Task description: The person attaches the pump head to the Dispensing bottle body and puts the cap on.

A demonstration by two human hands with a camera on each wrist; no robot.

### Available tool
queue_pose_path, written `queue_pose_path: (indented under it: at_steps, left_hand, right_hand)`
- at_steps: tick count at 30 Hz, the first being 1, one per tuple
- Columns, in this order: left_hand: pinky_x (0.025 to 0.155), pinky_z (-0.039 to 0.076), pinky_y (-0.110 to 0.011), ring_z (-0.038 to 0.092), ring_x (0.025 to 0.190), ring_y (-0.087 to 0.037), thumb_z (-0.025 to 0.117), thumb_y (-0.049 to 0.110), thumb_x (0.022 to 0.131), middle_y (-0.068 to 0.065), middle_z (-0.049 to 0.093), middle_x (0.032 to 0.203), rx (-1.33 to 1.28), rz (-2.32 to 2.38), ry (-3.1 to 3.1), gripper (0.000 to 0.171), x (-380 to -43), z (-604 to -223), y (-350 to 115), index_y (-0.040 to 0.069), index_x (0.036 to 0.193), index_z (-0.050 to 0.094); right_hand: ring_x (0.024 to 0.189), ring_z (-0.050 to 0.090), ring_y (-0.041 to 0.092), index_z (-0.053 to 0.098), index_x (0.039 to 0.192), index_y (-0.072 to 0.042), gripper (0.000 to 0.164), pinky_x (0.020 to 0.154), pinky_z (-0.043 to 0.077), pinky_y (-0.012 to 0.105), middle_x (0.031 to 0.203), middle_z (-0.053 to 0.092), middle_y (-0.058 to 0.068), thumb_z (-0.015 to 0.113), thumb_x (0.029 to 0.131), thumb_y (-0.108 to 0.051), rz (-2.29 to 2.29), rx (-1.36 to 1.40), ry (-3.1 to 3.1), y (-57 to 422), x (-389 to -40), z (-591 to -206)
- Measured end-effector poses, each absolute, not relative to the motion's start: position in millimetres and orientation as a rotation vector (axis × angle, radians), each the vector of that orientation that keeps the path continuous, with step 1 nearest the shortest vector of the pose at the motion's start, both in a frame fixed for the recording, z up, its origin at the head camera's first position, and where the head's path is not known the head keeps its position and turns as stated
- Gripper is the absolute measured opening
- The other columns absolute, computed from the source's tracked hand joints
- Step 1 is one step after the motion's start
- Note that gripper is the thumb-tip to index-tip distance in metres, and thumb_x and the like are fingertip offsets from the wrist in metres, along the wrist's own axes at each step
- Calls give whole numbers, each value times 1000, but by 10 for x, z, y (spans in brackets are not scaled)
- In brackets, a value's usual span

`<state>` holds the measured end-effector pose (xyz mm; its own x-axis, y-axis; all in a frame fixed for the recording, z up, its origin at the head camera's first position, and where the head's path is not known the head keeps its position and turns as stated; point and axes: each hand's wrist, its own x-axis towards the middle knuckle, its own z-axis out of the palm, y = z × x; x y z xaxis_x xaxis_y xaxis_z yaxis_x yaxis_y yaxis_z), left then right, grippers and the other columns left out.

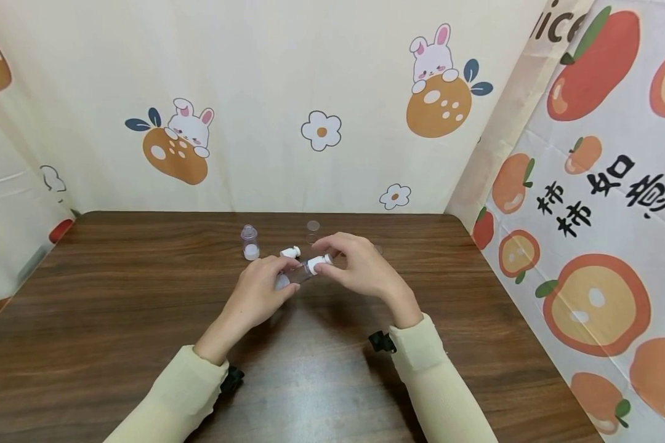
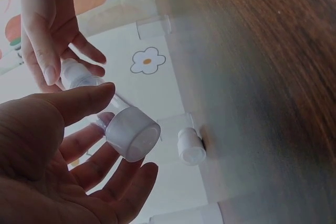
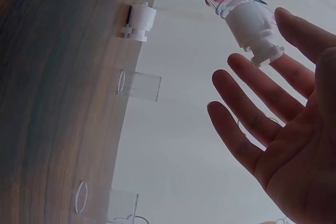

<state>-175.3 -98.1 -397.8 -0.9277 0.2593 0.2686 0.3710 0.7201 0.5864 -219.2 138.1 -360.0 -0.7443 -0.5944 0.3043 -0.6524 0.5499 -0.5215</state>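
Observation:
My left hand [image 1: 261,286] grips a small clear bottle [image 1: 298,274] with a frosted white base [image 2: 134,135], thumb on one side and fingers on the other. The bottle is held tilted above the table, its top towards my right hand [image 1: 360,261]. A white pump head [image 3: 252,27] sits on the bottle's neck. Around that pump head the right hand's thumb and fingers are loosely spread, the thumb tip close beside the collar. In the right wrist view the other fingers stretch out with nothing in them.
Behind my hands a second white pump head [image 1: 290,252] lies on the brown table [image 1: 116,320]. Another clear bottle [image 1: 249,242] with a white base stands to its left. Two clear caps [image 3: 144,86] stand towards the table's back edge, before a patterned curtain [image 1: 266,74].

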Motion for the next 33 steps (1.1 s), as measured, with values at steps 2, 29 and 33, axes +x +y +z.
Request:
queue_pose_path:
  at_steps: [2, 29, 33]
  left_hand:
    - [84, 50, -46, 64, 98, -27, 87, 15, 88, -8, 75, 112, -508, -995, -2756, 34, -1753, -3977, -984, 12, 120, 77]
    - [87, 52, -48, 66, 101, -28, 87, 15, 89, -9, 76, 112, -524, -1010, -2746, 35, -1761, -3980, -983, 9, 121, 76]
    - [87, 52, -49, 67, 102, -29, 87, 14, 89, -9, 76, 112, -536, -1014, -2740, 34, -1759, -3985, -988, 9, 120, 75]
  right_hand:
    - [100, 66, 10, 73, 129, -16, 35, 91, 56, 32, 122, 73, -5, 82, 96, -24, 963, 1087, -2670, 1393, -2192, -3592]
    - [105, 67, 8, 77, 118, -12, 34, 93, 56, 32, 115, 75, -5, 86, 87, 0, 963, 1252, -2600, 1420, -2206, -3599]
    - [103, 68, 9, 77, 116, -11, 30, 92, 57, 31, 113, 75, -4, 85, 89, 0, 944, 1265, -2593, 1408, -2213, -3601]
